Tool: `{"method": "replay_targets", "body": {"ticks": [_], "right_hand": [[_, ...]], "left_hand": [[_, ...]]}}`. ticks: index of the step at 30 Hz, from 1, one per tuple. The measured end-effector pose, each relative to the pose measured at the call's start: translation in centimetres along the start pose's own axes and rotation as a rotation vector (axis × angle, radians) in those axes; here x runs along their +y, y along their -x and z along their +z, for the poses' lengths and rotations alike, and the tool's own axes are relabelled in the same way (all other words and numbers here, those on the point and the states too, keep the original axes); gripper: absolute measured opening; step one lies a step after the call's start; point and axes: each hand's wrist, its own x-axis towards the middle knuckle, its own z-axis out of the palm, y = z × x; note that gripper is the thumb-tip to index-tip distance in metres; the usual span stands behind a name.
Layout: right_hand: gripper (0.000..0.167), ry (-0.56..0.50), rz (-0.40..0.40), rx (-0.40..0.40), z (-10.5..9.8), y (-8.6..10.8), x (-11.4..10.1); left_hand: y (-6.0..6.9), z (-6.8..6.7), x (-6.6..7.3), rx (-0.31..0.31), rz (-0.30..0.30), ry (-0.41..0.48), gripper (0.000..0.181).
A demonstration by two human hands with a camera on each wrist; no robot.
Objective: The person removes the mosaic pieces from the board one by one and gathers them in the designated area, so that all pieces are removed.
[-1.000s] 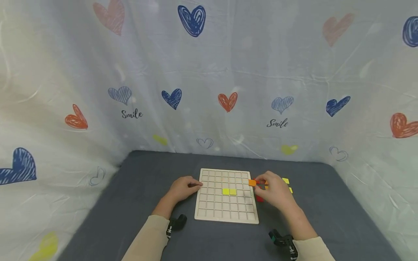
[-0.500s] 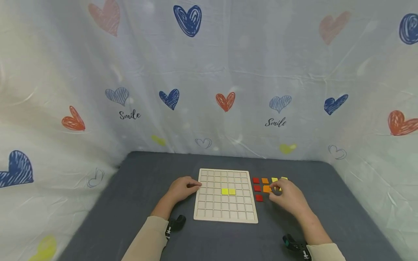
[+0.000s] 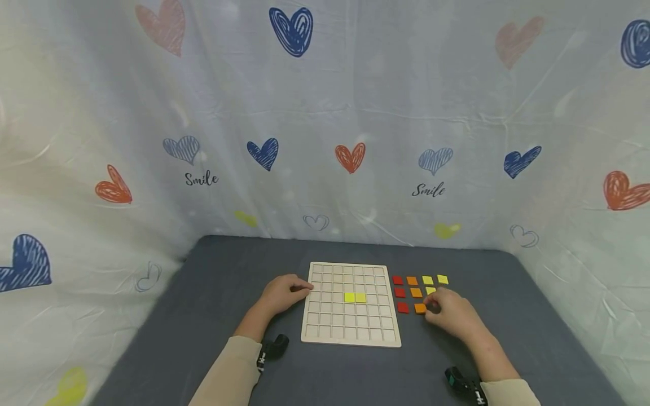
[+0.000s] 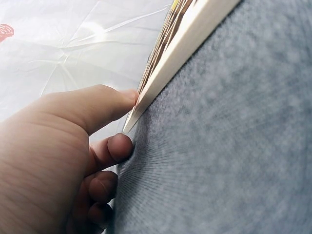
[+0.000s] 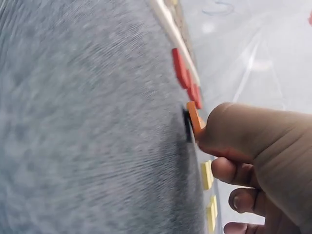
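Observation:
A square wooden grid board (image 3: 350, 332) lies on the dark cloth, with two yellow tiles (image 3: 355, 298) side by side near its middle. My left hand (image 3: 283, 293) pinches the board's left rim between thumb and index finger; in the left wrist view the thumb (image 4: 105, 105) lies on the upper edge. Right of the board, my right hand (image 3: 454, 314) holds an orange tile (image 3: 420, 308) between thumb and finger. In the right wrist view that orange tile (image 5: 194, 117) is tilted, with a dark shadow under it.
Between the board and my right hand are red tiles (image 3: 400, 292) in a column. Orange tiles (image 3: 412, 280) and yellow tiles (image 3: 443, 279) stand in neighbouring columns, one yellow partly covered by my hand. A heart-printed curtain (image 3: 386, 214) hangs behind the cloth-covered table (image 3: 238, 254).
My right hand has moved right and toward me with the orange tile, from the board's right edge to the near end of the orange column. The left hand stays at the board.

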Motion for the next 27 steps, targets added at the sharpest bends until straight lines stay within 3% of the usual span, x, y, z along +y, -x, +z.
{"method": "replay_targets", "body": {"ticks": [6,13,27], "right_hand": [[0.019,0.051,-0.03,-0.027,0.7,-0.2,0.6],[0.021,0.006,-0.011,-0.025,0.6,-0.1,0.6],[0.026,-0.048,-0.051,0.061,-0.7,-0.8,-1.7]], "left_hand": [[0.0,0.0,0.1,0.003,0.002,-0.007,0.014],[0.0,0.1,0.1,0.02,0.003,-0.011,0.013],[0.0,-0.2,0.1,-0.021,0.002,0.021,0.021]]}}
